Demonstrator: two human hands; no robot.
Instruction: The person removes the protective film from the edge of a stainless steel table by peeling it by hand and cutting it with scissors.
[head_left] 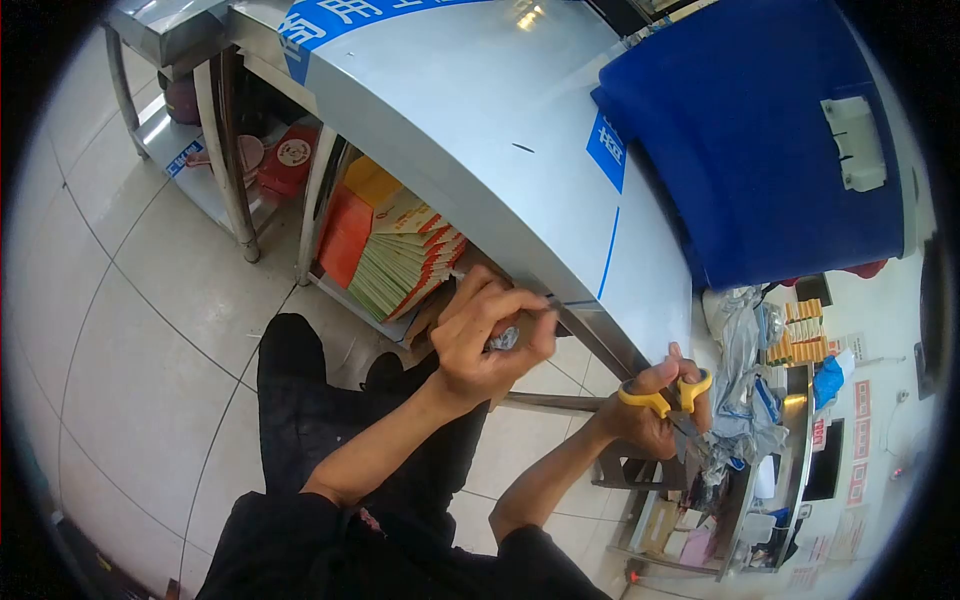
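My left hand [490,335] is raised beside the front edge of the metal table [480,110], its fingers curled around a small crumpled clear or silvery piece [502,340]. To the right, at the table's corner, my right hand [655,410] grips scissors [645,398] with yellow handles. The thumb and fingers are at the handle loops, and the blades are mostly hidden. Blue tape with white characters [350,15] runs along the table's far left edge, and a thin blue strip [609,252] lies on its top.
A large blue bin [760,150] stands on the table. Under the table are stacked red and green packets [400,260]. A lower shelf at left holds a red item [288,160]. Crumpled plastic [735,400] and another shelf unit [690,565] are at right.
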